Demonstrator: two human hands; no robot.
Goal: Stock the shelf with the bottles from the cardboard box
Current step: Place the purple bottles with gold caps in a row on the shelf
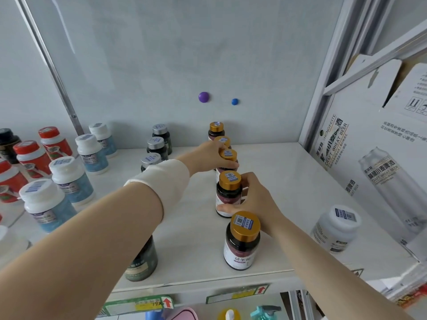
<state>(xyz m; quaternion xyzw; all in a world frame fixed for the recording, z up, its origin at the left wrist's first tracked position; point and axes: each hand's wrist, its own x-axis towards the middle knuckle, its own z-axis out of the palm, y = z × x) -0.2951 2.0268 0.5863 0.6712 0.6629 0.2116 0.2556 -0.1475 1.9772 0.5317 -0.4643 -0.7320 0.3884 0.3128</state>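
Five dark bottles with gold caps stand in a single file on the white shelf (288, 181), running from the back wall toward the front edge. The left hand (208, 155) reaches in over the row and wraps its fingers around the third bottle (227, 158) from the back, thumb on the near side below the cap. The right hand (256, 197) clasps the fourth bottle (228, 192), thumb across the label low on the front and the other fingers curled round its right side (both bottles stand upright on the shelf). The nearest gold-capped bottle (242, 241) stands free, close to the shelf's front edge, just in front of the right wrist. A white band (161, 179) circles the left forearm.

To the left stand a row of dark bottles with silver caps (157, 145), then white-capped blue bottles (69, 176) and red-capped ones (32, 158). A lone white bottle (335, 229) stands at the right, beside a white cardboard box (369, 139) printed with "CRAFT WHEAT BEER". Two round magnets, purple (203, 97) and blue (234, 101), sit on the back wall
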